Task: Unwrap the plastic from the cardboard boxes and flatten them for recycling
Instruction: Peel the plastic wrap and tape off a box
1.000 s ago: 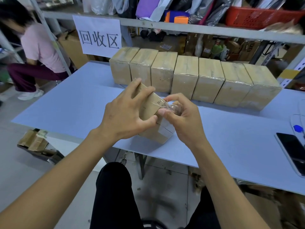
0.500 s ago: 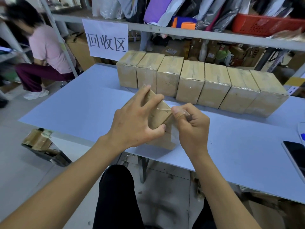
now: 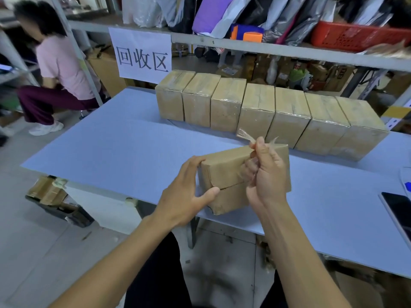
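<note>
Head view: the box [image 3: 224, 174] sits at the near edge of the table [image 3: 111, 152], just in front of the row [image 3: 266, 114] of seven wrapped boxes at the far side. The left hand [image 3: 186, 196] grips the box's left end, thumb on the near face and fingers over the top. The right hand [image 3: 266, 176] is curled round a strip of clear plastic [image 3: 244, 135], pinching it above the box's top right edge.

A second ago both hands were bunched over a tilted box, the right fingers picking at a small tuft of film at its end. Now the box lies level with its long side toward the camera, and the film is drawn up into a stretched tail. That suggests the wrap has been breached and peeling has started; most of the film seems to cling to the box, which is not yet flattened. A phone [image 3: 398, 210] lies at the right edge.
</note>
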